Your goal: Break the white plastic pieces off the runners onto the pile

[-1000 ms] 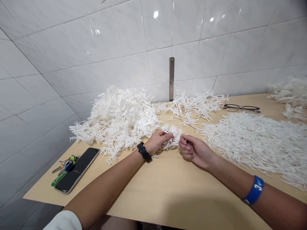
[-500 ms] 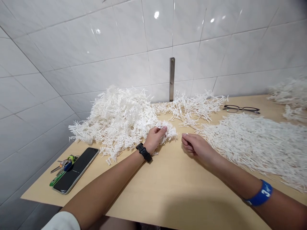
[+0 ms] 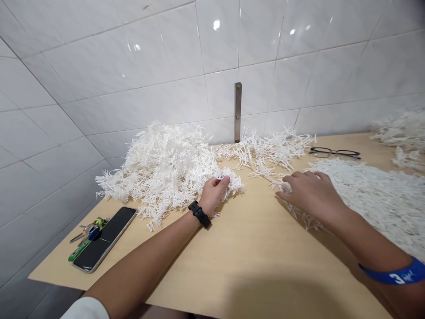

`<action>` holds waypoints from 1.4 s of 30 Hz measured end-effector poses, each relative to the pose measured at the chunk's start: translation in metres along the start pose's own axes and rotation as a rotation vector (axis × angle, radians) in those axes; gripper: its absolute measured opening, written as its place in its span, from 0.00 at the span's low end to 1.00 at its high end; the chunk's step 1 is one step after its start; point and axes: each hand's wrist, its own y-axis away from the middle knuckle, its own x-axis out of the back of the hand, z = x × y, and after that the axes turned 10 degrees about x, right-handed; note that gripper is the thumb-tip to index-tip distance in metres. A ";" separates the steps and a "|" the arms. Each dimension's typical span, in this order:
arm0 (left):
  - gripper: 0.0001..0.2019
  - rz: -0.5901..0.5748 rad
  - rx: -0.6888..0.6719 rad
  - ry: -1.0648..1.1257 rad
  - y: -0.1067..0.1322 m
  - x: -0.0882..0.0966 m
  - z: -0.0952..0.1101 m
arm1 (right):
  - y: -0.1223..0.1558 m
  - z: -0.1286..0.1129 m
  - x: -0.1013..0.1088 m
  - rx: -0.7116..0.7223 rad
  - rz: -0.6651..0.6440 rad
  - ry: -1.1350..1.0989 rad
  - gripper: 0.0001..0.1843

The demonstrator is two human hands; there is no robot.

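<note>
A tall heap of thin white branched plastic pieces stands left of centre on the table. At its right edge, my left hand is closed on a clump of these pieces, thumb on top. My right hand is over the left edge of a wide, flat spread of similar white pieces. Its fingers are apart, palm down, and I see nothing held in them. Part of that spread is hidden beneath the hand. A looser strip of white pieces lies behind, between the two piles.
A phone and keys on a green strap lie at the left edge. Eyeglasses rest at the back right, near another white pile. Behind the table rises a tiled wall with a metal bracket.
My right hand has moved right, from near the table's middle to the flat spread, and its pinched fingers have opened. My left hand stays at the heap's edge, still closed.
</note>
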 end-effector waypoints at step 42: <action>0.25 -0.834 0.020 -0.023 0.004 -0.005 -0.006 | 0.000 -0.050 -0.043 0.315 -0.269 -1.726 0.24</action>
